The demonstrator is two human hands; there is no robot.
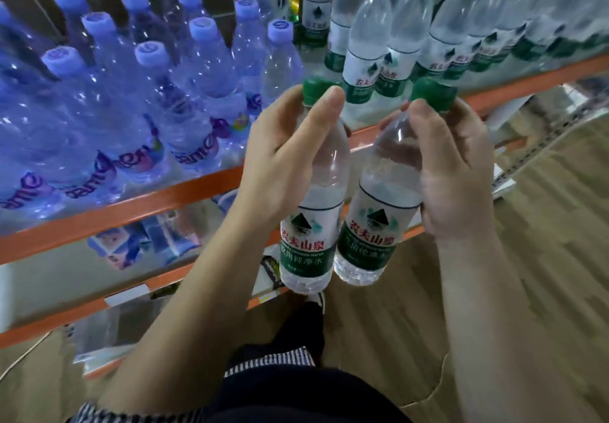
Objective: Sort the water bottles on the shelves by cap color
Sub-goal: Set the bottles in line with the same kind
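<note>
My left hand (283, 155) grips a clear water bottle with a green cap (316, 234) by its neck and shoulder. My right hand (454, 172) grips a second green-capped bottle (372, 234) the same way. Both bottles hang side by side in front of the orange shelf edge (184, 192), their labels green and white. On the shelf, several blue-capped bottles (155, 57) stand at the left. Several green-capped bottles (379, 43) stand at the right.
A lower shelf (99, 297) with an orange rail holds packaged bottles (141, 244) under plastic wrap. The wooden floor (543, 258) spreads to the right, with cardboard pieces at the bottom. My legs and a shoe (316, 304) are below the bottles.
</note>
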